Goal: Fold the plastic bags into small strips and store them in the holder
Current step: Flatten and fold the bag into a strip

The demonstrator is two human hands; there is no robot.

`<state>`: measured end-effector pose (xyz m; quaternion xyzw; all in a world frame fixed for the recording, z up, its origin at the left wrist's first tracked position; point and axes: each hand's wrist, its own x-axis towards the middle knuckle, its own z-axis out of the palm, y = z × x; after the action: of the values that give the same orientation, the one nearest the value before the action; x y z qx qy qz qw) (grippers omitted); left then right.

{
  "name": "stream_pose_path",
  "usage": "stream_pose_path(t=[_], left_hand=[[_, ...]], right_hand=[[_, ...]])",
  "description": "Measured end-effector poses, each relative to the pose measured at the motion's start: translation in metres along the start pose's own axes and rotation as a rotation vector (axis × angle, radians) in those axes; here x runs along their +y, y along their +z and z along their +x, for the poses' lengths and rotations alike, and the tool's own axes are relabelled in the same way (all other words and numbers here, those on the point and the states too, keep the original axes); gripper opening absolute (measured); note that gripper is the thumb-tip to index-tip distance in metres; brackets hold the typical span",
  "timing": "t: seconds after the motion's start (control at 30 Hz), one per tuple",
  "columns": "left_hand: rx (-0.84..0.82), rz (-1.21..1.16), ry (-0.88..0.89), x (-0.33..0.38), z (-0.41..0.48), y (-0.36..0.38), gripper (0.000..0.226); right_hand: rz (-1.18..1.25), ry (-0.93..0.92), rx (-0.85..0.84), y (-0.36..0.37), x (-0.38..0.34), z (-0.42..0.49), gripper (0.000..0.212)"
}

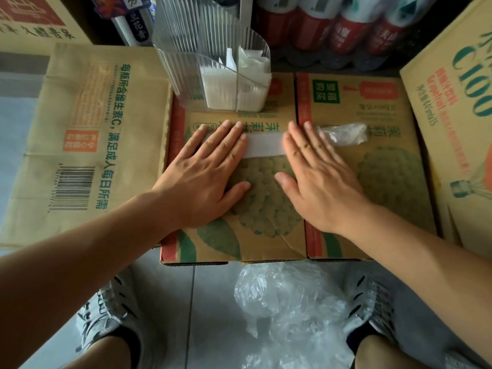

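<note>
so the bag strip (266, 145) lies left-to-right across the box (386, 155) mid-frame, both my left hand (205, 171) and right hand (316, 177) pressed flat on it gripping nothing, its loose end poking right, holder (186, 70) just above.

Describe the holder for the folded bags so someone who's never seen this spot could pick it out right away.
Find the printed cardboard box lying under the person's flat left hand. At that box's far edge, just beyond that hand, stands the holder, a clear ribbed plastic container. Unlike the cartons and bottles around it, it is see-through, with folded white bags standing upright inside.
</note>
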<state>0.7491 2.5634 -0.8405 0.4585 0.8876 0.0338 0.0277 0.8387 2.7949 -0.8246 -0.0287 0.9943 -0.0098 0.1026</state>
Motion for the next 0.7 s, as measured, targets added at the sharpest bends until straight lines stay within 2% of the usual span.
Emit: stream_pose_path(t=[0.13,0.43,0.5,0.57,0.63,0.7], left_hand=[[-0.011,-0.021,-0.021,0.001,0.000,-0.002,0.079],[-0.030,-0.046,-0.112,0.001,-0.008,-0.012,0.083],[-0.011,-0.083,-0.114,0.001,-0.005,-0.020,0.075],[0.044,-0.144,-0.140,0.002,0.001,-0.027,0.059],[0.084,-0.249,-0.189,0.003,0.008,-0.033,0.044],[0.078,-0.386,-0.272,0.002,0.016,-0.039,0.033]], right_hand=[[0.055,0.090,-0.006,0.002,0.019,-0.007,0.075],[-0.010,0.115,0.076,-0.002,0.022,-0.005,0.074],[0.023,0.125,0.125,-0.007,0.023,-0.001,0.073],[0.068,0.084,0.244,-0.012,0.020,0.001,0.069],[0.148,-0.060,0.355,-0.014,0.012,0.001,0.063],[0.235,-0.189,0.339,-0.010,0.004,0.000,0.056]])
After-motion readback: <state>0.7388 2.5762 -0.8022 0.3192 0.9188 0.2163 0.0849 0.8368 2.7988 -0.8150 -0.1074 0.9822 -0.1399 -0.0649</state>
